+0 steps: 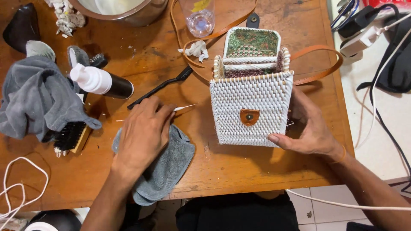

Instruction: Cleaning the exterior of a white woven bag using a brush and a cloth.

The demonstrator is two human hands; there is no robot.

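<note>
Woven bag [250, 109]: white rattan, boxy, standing upright on the wooden table [257, 167]; lid flipped back, showing a green patterned lining; tan leather clasp tab on the front; tan strap [319, 64] looping out behind.

Right hand [310, 126]: clasped around the bag's right side, thumb pressed along the lower front edge, fingers hidden behind the wall. Grip closed on the bag and steadying it.

Left hand [143, 130]: across from the held bag, fingers pinched shut on a thin white stick [184, 107] whose tip points toward the bag. Palm rests on a small grey cloth [165, 167] that overhangs the table edge.

Beyond the left hand: black slim-handled brush [160, 87]; black spray bottle [102, 82] with white cap, lying on its side; larger grey rag [36, 100] heaped over a bristle brush [70, 137].

Behind the bag: crumpled tissue [197, 49], clear plastic cup [199, 19], metal pot [124, 10].

Risks, judged: the bag is held from one side only, so a push from the stick could tip or skid it; the pointed tip could snag or split a woven strand; the overhanging cloth could slide off if the palm lifts.
</note>
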